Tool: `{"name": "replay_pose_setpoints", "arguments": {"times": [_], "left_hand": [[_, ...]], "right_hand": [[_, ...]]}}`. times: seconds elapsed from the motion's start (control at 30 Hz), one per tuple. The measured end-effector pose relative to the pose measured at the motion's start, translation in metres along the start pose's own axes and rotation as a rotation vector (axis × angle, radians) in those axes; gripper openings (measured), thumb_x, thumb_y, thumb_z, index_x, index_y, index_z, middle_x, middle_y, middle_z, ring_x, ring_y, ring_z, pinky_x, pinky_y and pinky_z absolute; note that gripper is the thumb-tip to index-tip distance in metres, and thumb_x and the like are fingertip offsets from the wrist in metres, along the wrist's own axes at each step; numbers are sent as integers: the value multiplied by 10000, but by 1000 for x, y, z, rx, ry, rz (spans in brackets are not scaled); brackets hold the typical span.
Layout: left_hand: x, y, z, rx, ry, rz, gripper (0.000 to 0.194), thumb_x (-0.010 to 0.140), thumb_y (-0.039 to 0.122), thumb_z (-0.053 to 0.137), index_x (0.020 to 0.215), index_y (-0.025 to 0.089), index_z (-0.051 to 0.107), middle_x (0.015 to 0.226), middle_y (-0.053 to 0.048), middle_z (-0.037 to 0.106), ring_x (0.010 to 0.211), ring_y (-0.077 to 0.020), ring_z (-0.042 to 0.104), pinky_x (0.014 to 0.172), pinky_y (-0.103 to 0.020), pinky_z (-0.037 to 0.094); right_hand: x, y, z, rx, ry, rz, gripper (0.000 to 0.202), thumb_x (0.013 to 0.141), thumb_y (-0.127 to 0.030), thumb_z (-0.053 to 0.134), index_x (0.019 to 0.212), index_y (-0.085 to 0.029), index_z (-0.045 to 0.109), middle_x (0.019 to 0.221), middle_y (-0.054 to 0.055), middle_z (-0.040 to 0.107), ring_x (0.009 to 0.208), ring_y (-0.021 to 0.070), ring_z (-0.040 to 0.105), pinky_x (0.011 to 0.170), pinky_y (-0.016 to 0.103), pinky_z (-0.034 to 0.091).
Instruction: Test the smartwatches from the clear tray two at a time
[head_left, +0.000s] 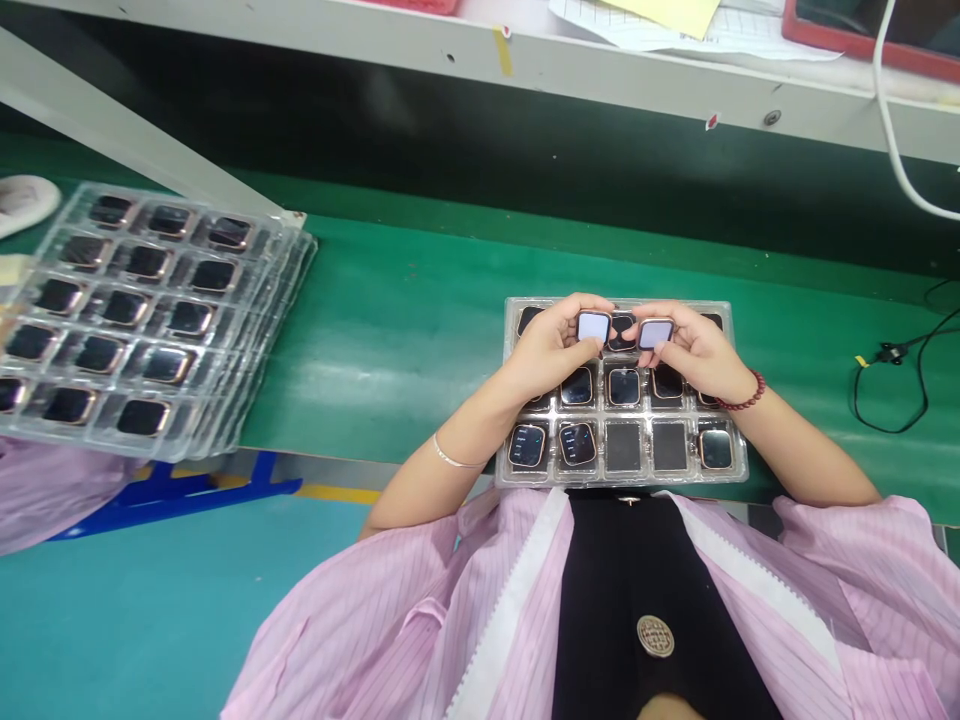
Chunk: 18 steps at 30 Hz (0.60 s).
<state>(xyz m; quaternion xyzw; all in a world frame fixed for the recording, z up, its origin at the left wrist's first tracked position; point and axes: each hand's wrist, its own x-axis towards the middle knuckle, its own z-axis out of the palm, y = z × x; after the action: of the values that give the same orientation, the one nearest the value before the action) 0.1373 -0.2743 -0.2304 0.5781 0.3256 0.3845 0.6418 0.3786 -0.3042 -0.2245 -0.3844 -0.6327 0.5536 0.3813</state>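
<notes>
Green flat bench (390, 345) spans the view. On it, clear plastic compartmented tray (739, 462) of dark square watch faces. Above the tray, left hand (559, 345) grips a square, lit, pale-screened watch face (593, 327); right hand (688, 348) grips a second lit, rounded-square watch face (655, 335).

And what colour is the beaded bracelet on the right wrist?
Dark red bracelet, clearest in the head view.
</notes>
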Motion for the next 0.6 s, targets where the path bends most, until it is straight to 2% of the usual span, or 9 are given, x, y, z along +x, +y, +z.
{"name": "replay_pose_setpoints", "arguments": {"times": [0.3,0.43,0.6], "left_hand": [[0,-3,-1,33,-10,14,385,821,129,689,1194,197,619,1081,-59,714,944,-170,695,843,-315,558],[-1,-1,-1,24,-12,7,422,805,105,688,1211,198,619,1059,-52,720,947,-165,704,857,-310,559],[-1,0,0,17,-11,4,393,825,154,733,1202,192,629,990,-44,731,917,-162,710,832,-300,558]], "right_hand": [[0,1,0,6,-41,-23,391,1011,-399,663,1348,-214,591,1215,101,737,809,136,748,738,275,655],[0,0,1,6,-54,-20,390,1014,-411,661,1348,-222,593,1213,104,738,816,148,747,777,308,661],[0,0,1,5,-48,-38,392,1006,-420,678,1331,-219,595,1204,103,742,811,151,753,764,312,659]]}}
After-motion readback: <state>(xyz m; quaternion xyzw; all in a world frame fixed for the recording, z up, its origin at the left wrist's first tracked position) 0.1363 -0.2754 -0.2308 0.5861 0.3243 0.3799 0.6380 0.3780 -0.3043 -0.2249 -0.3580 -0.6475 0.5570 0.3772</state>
